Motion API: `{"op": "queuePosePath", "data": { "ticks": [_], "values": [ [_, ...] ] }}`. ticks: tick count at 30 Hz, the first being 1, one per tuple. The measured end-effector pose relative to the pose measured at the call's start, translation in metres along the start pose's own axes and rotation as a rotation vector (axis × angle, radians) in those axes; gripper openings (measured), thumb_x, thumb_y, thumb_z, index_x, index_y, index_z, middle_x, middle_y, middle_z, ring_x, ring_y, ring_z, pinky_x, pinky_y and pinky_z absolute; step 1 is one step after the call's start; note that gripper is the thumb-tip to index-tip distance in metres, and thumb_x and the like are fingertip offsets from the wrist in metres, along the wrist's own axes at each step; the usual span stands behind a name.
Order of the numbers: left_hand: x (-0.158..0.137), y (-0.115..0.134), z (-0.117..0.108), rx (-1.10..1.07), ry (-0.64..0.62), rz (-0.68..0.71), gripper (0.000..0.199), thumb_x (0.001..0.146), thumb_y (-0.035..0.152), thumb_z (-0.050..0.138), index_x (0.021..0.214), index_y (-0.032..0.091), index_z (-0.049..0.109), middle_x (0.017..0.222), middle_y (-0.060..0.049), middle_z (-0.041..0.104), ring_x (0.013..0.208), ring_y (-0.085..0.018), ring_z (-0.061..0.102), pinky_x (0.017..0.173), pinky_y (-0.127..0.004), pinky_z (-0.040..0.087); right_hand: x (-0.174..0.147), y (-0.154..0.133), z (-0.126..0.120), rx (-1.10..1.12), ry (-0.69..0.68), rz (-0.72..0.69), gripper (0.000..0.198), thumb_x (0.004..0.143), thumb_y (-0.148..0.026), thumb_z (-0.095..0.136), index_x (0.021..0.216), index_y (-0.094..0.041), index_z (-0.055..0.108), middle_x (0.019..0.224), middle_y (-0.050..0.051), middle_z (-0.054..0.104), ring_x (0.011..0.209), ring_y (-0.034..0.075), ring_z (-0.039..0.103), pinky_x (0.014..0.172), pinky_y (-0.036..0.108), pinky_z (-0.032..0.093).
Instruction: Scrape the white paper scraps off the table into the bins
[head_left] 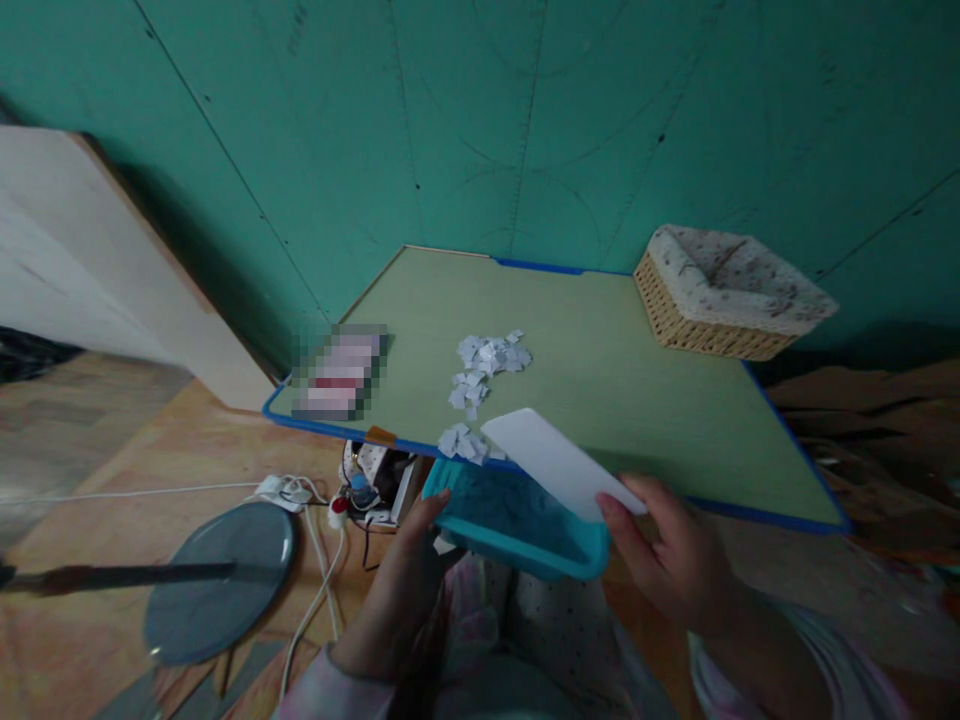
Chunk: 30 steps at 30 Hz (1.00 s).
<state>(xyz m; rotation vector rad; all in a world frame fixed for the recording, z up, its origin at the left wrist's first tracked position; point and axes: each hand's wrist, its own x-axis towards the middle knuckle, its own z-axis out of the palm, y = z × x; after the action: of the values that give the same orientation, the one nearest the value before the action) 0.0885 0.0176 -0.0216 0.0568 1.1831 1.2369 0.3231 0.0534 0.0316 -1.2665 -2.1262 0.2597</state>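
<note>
My left hand (409,570) grips the left end of a turquoise plastic bin (525,552), its thumb over the rim. The bin is held just below the front edge of the table, its opening facing up. My right hand (667,550) pinches one end of a flat white card (559,462) between thumb and fingers. The card slants over the bin, and its far end reaches above the tabletop beside the scraps. A small heap of torn white paper scraps (463,443) lies at the table edge by the bin's left end. More paper scraps (491,355) are spread farther back.
A wicker basket (705,310) with a patterned cloth lining stands at the table's (600,360) back right. A blurred-out pinkish item (341,372) lies at the left. Below are a grey round stand base (221,580), white cables (319,560) and a power strip (281,490).
</note>
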Motion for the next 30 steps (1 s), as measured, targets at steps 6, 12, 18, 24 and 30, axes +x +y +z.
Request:
{"op": "queuePosePath", "data": {
  "ticks": [6,12,18,24,30],
  "values": [
    [0.007,-0.003,-0.003,-0.006,0.013,0.005,0.016,0.074,0.032,0.064,0.087,0.025,0.069,0.092,-0.002,0.068,0.09,-0.021,0.059,0.071,-0.035,0.048,0.029,0.021,0.0,0.28,0.005,0.321,0.025,0.086,-0.046,0.051,0.096,-0.024,0.058,0.082,0.005,0.067,0.071,0.02,0.063,0.063,0.03,0.05],
    [0.001,-0.003,-0.002,-0.011,-0.022,0.011,0.017,0.075,0.031,0.063,0.09,0.026,0.069,0.093,-0.001,0.066,0.092,-0.021,0.058,0.072,-0.035,0.048,0.059,0.045,-0.008,0.51,0.018,0.469,0.026,0.08,-0.047,0.058,0.087,-0.023,0.054,0.069,0.001,0.061,0.062,0.018,0.058,0.054,0.029,0.046],
    [-0.001,-0.005,-0.001,0.008,-0.049,0.008,0.021,0.077,0.031,0.061,0.096,0.027,0.068,0.104,-0.002,0.067,0.108,-0.025,0.054,0.075,-0.036,0.047,0.068,0.072,-0.024,0.488,0.012,0.505,0.029,0.073,-0.048,0.062,0.081,-0.021,0.056,0.065,0.0,0.057,0.058,0.017,0.053,0.054,0.029,0.042],
    [-0.002,-0.014,0.004,-0.01,-0.131,-0.014,0.032,0.078,0.03,0.059,0.109,0.028,0.065,0.105,-0.001,0.071,0.114,-0.026,0.055,0.093,-0.042,0.042,0.062,0.076,-0.028,0.448,-0.145,0.532,0.031,0.073,-0.049,0.059,0.081,-0.019,0.055,0.063,0.0,0.057,0.058,0.017,0.053,0.052,0.028,0.041],
    [-0.001,-0.022,0.009,0.028,-0.174,-0.08,0.026,0.077,0.032,0.06,0.1,0.024,0.066,0.106,-0.004,0.072,0.114,-0.028,0.055,0.091,-0.042,0.043,0.057,0.064,-0.031,0.459,-0.255,0.519,0.029,0.075,-0.049,0.057,0.076,-0.021,0.053,0.065,0.0,0.057,0.062,0.017,0.054,0.054,0.028,0.042]
  ]
}}
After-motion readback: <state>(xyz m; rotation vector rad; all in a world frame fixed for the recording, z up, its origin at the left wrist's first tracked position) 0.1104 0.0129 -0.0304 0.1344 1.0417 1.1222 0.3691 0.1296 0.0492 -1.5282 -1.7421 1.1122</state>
